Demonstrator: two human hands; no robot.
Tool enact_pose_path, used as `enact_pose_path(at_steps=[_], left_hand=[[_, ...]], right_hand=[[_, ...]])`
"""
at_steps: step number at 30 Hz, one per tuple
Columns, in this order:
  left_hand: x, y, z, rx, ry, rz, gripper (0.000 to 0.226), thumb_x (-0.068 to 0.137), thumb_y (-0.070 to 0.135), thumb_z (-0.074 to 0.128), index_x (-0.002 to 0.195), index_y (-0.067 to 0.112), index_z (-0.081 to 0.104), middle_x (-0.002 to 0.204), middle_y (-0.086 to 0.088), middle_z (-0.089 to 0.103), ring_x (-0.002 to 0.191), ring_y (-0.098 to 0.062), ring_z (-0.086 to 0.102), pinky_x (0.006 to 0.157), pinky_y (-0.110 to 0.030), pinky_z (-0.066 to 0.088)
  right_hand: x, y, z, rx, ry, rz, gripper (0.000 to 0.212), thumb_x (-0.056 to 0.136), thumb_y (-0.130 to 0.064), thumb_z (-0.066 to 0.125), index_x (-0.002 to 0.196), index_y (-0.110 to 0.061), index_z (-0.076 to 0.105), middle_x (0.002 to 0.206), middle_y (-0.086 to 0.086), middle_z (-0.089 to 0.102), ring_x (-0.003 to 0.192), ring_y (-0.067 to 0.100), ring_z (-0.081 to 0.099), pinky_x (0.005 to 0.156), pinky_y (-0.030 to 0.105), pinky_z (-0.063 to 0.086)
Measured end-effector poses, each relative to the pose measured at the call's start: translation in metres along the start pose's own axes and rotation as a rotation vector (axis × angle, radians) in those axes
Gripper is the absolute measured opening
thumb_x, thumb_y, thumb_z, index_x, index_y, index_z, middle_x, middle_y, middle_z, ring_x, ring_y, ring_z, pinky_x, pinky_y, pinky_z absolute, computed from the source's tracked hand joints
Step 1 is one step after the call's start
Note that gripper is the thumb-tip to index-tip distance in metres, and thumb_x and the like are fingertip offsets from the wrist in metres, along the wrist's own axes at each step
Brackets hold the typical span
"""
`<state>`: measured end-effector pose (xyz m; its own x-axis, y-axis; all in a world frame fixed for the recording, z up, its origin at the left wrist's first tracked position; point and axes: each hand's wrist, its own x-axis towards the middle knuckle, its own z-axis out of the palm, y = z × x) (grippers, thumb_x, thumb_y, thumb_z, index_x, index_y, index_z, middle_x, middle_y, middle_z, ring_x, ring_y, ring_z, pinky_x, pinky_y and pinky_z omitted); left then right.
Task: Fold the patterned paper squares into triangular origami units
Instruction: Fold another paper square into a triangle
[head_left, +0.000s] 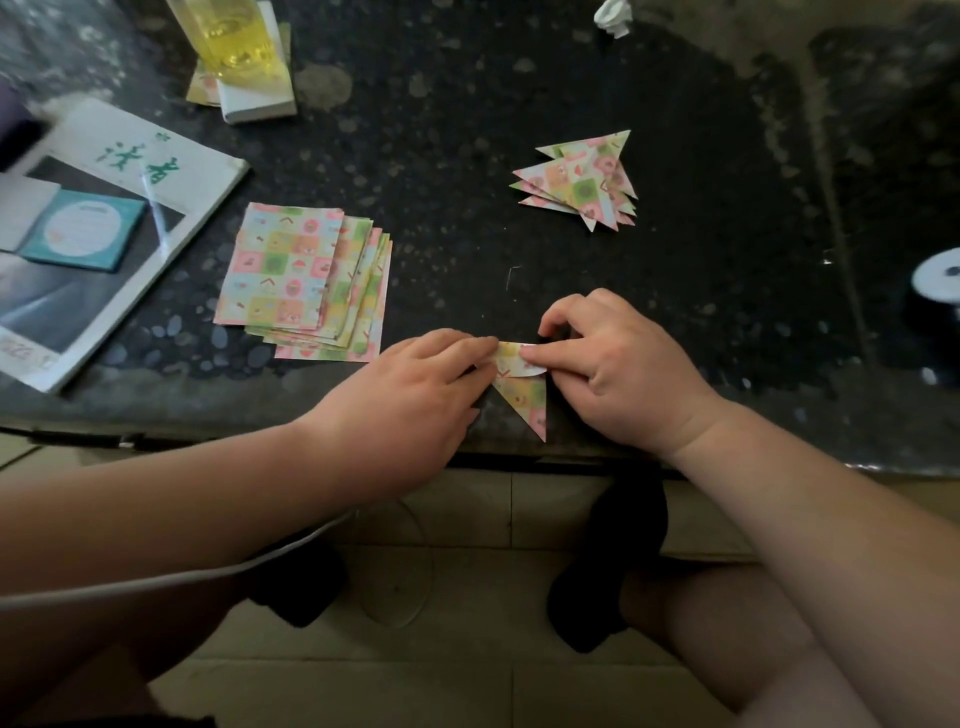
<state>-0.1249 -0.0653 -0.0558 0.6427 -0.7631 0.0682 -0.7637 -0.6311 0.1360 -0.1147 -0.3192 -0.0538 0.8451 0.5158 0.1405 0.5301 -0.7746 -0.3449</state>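
A partly folded patterned paper lies near the dark table's front edge, its point aimed toward me and a flap curled over at its top. My left hand presses on its left side. My right hand pinches the curled flap from the right. A fanned stack of flat patterned squares lies to the left of my hands. Farther back on the right sits a pile of several finished triangular units.
A magazine with a teal notepad on it lies at the far left. A glass of yellow liquid stands on a white block at the back. A crumpled white paper lies at the back right, a white round object at the right edge.
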Motion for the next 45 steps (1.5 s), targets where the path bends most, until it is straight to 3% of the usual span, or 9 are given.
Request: enact_pose_path(at_steps=[8,15,21,26,29,32,37,41,45], left_hand=[[-0.002,0.002,-0.006,0.03,-0.126,-0.056,0.054,0.099,0.041,0.044,0.145,0.015,0.054,0.154,-0.01,0.046,0.138,-0.029,0.044,0.108,-0.048,0.047],[-0.003,0.007,-0.014,0.045,-0.187,-0.095,0.066,0.095,0.056,0.04,0.149,0.019,0.049,0.158,-0.006,0.042,0.143,-0.025,0.04,0.112,-0.044,0.04],[-0.003,0.011,-0.017,0.064,-0.219,-0.119,0.075,0.094,0.063,0.034,0.148,0.014,0.049,0.158,-0.007,0.043,0.143,-0.024,0.04,0.115,-0.042,0.035],[0.001,0.013,-0.018,0.049,-0.236,-0.11,0.08,0.093,0.067,0.026,0.147,0.013,0.051,0.158,-0.006,0.043,0.145,-0.023,0.04,0.119,-0.042,0.031],[0.007,0.013,-0.021,0.019,-0.262,-0.109,0.086,0.091,0.07,0.019,0.151,0.014,0.046,0.163,-0.004,0.035,0.149,-0.02,0.032,0.123,-0.04,0.025],[0.012,0.015,-0.025,0.01,-0.262,-0.118,0.085,0.092,0.07,0.02,0.15,0.014,0.046,0.164,-0.002,0.033,0.149,-0.019,0.03,0.124,-0.038,0.024],[0.017,0.02,-0.029,0.037,-0.258,-0.109,0.087,0.091,0.072,0.022,0.152,0.015,0.044,0.164,-0.001,0.032,0.149,-0.017,0.029,0.124,-0.037,0.022],[0.023,0.021,-0.032,0.011,-0.255,-0.108,0.084,0.092,0.073,0.028,0.151,0.016,0.045,0.162,0.0,0.035,0.148,-0.015,0.03,0.123,-0.037,0.022],[0.029,0.019,-0.033,-0.03,-0.249,-0.102,0.081,0.09,0.073,0.04,0.149,0.018,0.048,0.158,0.004,0.042,0.142,-0.014,0.037,0.12,-0.037,0.027]], right_hand=[[0.002,-0.003,-0.004,0.005,-0.037,0.017,0.038,0.098,-0.032,0.047,0.112,-0.021,0.08,0.111,0.002,0.064,0.094,0.023,0.054,0.065,0.048,0.054],[0.002,-0.004,-0.009,-0.001,-0.075,0.034,0.026,0.097,-0.026,0.061,0.115,-0.023,0.079,0.114,0.0,0.063,0.097,0.02,0.053,0.069,0.044,0.054],[0.003,-0.007,-0.013,-0.004,-0.118,0.05,0.037,0.096,-0.037,0.048,0.115,-0.028,0.079,0.117,-0.001,0.061,0.098,0.019,0.051,0.071,0.045,0.054],[0.004,-0.013,-0.019,-0.045,-0.181,0.075,0.029,0.098,-0.033,0.056,0.118,-0.032,0.077,0.122,-0.003,0.059,0.103,0.017,0.049,0.076,0.042,0.053],[0.007,-0.027,-0.03,-0.127,-0.28,0.132,0.033,0.101,-0.035,0.053,0.128,-0.037,0.072,0.135,-0.006,0.052,0.115,0.017,0.046,0.086,0.042,0.051],[0.006,-0.053,-0.038,-0.284,-0.425,0.218,0.042,0.103,-0.039,0.047,0.144,-0.037,0.055,0.149,-0.002,0.039,0.129,0.022,0.04,0.098,0.042,0.048],[-0.003,-0.091,-0.041,-0.381,-0.517,0.389,0.06,0.098,-0.039,0.054,0.155,-0.03,0.036,0.153,0.007,0.03,0.133,0.028,0.038,0.099,0.042,0.045],[-0.004,-0.101,-0.039,-0.384,-0.534,0.394,0.063,0.096,-0.037,0.056,0.155,-0.023,0.037,0.161,0.008,0.021,0.14,0.029,0.03,0.106,0.045,0.04],[0.001,-0.104,-0.034,-0.378,-0.568,0.361,0.062,0.098,-0.035,0.052,0.156,-0.019,0.038,0.171,0.009,0.003,0.155,0.03,0.004,0.121,0.05,0.024]])
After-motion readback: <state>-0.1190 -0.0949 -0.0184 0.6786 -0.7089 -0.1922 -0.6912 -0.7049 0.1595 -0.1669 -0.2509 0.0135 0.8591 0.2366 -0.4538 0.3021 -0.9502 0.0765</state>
